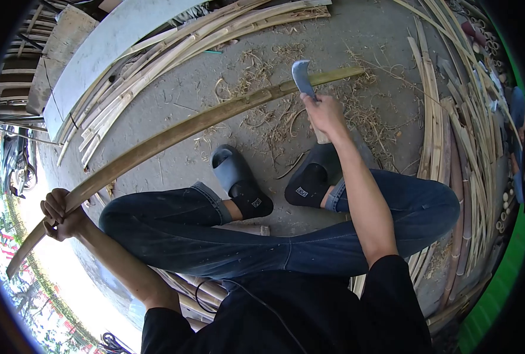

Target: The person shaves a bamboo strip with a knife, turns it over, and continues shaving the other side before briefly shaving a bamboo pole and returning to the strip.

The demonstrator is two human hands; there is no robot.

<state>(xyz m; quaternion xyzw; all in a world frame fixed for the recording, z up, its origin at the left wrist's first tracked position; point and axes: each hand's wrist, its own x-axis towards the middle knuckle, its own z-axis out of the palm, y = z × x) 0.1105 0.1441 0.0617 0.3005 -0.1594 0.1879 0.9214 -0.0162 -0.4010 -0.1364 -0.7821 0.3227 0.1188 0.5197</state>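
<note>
A long split bamboo strip point(174, 137) runs slantwise from the lower left to the upper middle, its far end paler and greenish. My left hand point(63, 215) is closed around it near the lower-left end. In my right hand point(325, 115) is the handle of a billhook knife with a curved blade point(302, 76). The blade stands at the strip's far part, overlapping it in view; whether it touches cannot be made out. Thin bamboo shavings point(280, 112) lie on the floor beneath the strip and around the knife.
Split bamboo strips point(174, 53) lie in a bundle at the upper left beside a pale curved panel point(106, 50). More strips point(469, 147) are piled on the right. My slippers point(237, 171) rest on the concrete floor. Part of another person point(517, 130) shows at the right edge.
</note>
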